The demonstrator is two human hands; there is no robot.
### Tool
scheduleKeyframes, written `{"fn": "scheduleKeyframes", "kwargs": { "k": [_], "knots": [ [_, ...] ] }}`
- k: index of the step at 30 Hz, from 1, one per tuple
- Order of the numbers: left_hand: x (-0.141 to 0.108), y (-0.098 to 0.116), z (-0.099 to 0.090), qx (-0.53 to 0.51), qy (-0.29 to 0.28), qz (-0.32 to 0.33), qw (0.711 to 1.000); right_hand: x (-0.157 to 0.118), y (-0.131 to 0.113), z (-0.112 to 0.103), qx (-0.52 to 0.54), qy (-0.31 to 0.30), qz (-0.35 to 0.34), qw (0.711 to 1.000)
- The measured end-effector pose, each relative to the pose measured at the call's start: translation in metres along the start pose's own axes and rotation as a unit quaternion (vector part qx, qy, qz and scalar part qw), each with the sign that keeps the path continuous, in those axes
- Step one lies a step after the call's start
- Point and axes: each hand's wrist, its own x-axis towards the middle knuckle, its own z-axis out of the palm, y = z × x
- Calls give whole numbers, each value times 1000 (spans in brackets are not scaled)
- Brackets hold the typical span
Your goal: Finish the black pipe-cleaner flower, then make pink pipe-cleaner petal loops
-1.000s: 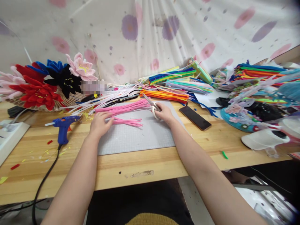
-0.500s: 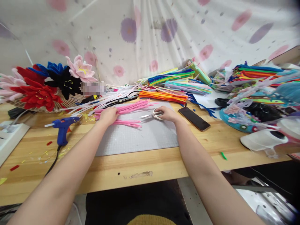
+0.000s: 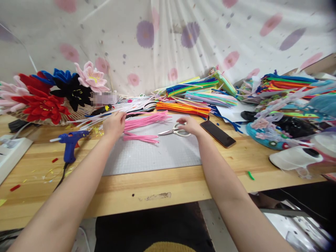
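My left hand (image 3: 114, 125) is closed in a pinch at the left end of the pink pipe cleaners, with one thin pink pipe cleaner (image 3: 133, 113) running right from its fingertips. Beside it, a larger bunch of pink pipe cleaners (image 3: 147, 121) and a smaller bunch (image 3: 141, 138) lie on the grey cutting mat (image 3: 157, 157). White-handled scissors (image 3: 170, 132) rest on the mat, blades pointing left. Just over their handles is my right hand (image 3: 189, 125), its fingers loosely bent and apart, not gripping them.
A blue glue gun (image 3: 70, 143) with its cord lies left; a phone (image 3: 217, 133) lies right of the mat. Behind are orange pipe cleaners (image 3: 183, 109) and other coloured bundles. Fuzzy flowers (image 3: 47, 108) stand far left, a white bottle-like object (image 3: 295, 157) far right.
My right hand has let go of the scissors, which now lie on the mat. My left hand has shifted slightly left and up, off the pink bunches, with one pipe cleaner at its fingertips.
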Motion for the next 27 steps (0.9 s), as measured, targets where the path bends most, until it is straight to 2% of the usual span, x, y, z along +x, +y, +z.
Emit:
{"fn": "scheduleKeyframes", "kwargs": {
  "k": [2, 3, 6, 9, 11, 14, 15, 17, 19, 20, 22, 24, 25, 27],
  "knots": [
    [-9, 6, -2, -27, 22, 3, 999, -2, -16, 5, 3, 105, -39, 994],
    [-14, 10, -2, -39, 23, 10, 999, -3, -24, 10, -4, 136, -65, 989],
    [-32, 26, 0, -67, -7, 38, 997, -5, -44, 26, -50, 133, -125, 982],
    [-47, 39, 4, -86, -24, 57, 994, -4, -48, 37, -81, 130, -92, 984],
    [-54, 44, 5, -93, -20, 51, 994, -3, -45, 37, -71, 168, -59, 981],
    [-57, 46, 3, -113, -4, 9, 994, -3, -46, 31, -4, 237, -59, 970],
    [-56, 46, 3, -132, 2, -6, 991, -4, -48, 30, 36, 244, -66, 967],
    [-55, 47, 4, -210, 3, -34, 977, -6, -58, 31, 147, 218, -71, 962],
    [-55, 50, 9, -341, -25, -82, 936, -9, -70, 37, 286, 142, -58, 946],
    [-55, 52, 12, -417, -51, -114, 900, -10, -76, 42, 353, 92, -49, 930],
    [-57, 55, 18, -552, -101, -174, 809, -14, -86, 52, 457, -8, -36, 889],
    [-59, 58, 23, -637, -131, -212, 730, -17, -94, 61, 515, -78, -31, 853],
    [-60, 59, 25, -661, -139, -223, 703, -19, -96, 64, 530, -98, -30, 842],
    [-61, 60, 25, -685, -156, -239, 670, -21, -100, 69, 544, -123, -25, 830]
  ]
}}
